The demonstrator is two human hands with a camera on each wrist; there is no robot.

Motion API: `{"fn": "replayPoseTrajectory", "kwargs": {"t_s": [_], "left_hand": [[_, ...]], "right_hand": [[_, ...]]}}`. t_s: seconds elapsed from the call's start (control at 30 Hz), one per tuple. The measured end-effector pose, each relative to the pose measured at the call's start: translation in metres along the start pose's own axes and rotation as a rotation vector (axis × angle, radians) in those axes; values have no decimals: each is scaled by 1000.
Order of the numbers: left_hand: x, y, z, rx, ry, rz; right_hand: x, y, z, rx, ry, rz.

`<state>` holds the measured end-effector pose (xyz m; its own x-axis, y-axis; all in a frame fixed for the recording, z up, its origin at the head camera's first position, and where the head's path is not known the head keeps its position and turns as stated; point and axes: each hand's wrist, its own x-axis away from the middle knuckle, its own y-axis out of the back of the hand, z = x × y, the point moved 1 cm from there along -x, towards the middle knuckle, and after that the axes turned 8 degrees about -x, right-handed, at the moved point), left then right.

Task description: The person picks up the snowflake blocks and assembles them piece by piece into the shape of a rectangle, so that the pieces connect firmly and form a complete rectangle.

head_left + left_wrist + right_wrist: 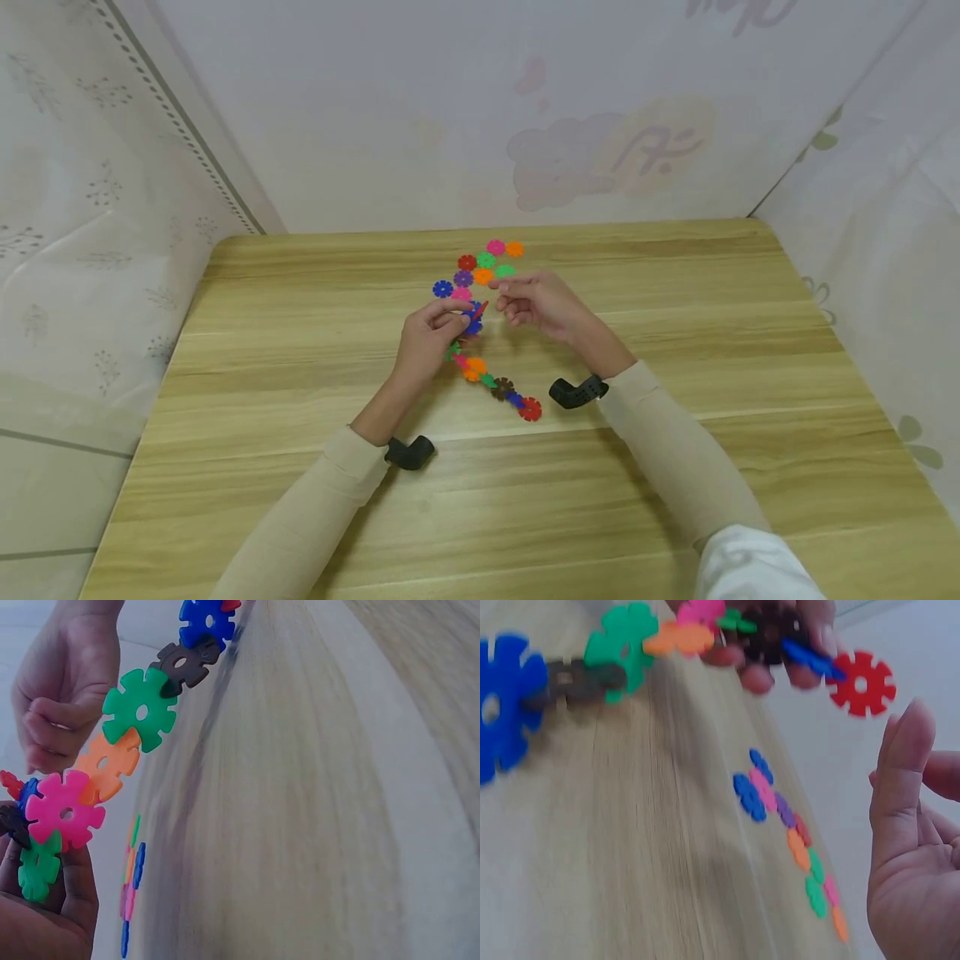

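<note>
A chain of slotted plastic snowflake discs in several colours hangs from my left hand (423,346), which pinches it near its upper end. A red disc (845,691) tops that end, joined to a blue disc (810,658) and a dark brown one. Below the hand the chain slants toward me, through pink, orange and green discs to another red disc (531,414). Just right of the upper red disc is my right hand (543,304), its index finger extended and other fingers loosely bent. Nothing shows between its fingers, and a small gap separates them from the disc.
Several loose discs lie flat at the back of the wooden table (315,375), among them a pink disc (491,244), an orange disc (514,249) and a blue disc (438,286). A patterned curtain wall (375,125) stands behind the table.
</note>
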<state>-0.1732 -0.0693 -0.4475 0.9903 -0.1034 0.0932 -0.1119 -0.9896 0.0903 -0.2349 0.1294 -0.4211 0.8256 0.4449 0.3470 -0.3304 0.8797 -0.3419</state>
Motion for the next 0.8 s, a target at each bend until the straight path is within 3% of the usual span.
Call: {"fn": "replayPoseTrajectory", "kwargs": {"t_s": [0.47, 0.8], "left_hand": [[1, 2, 5, -12, -2, 10], [2, 3, 4, -40, 3, 3]], "right_hand": [[-28, 27, -7, 39, 7, -165], [-46, 41, -18, 92, 39, -218]]}}
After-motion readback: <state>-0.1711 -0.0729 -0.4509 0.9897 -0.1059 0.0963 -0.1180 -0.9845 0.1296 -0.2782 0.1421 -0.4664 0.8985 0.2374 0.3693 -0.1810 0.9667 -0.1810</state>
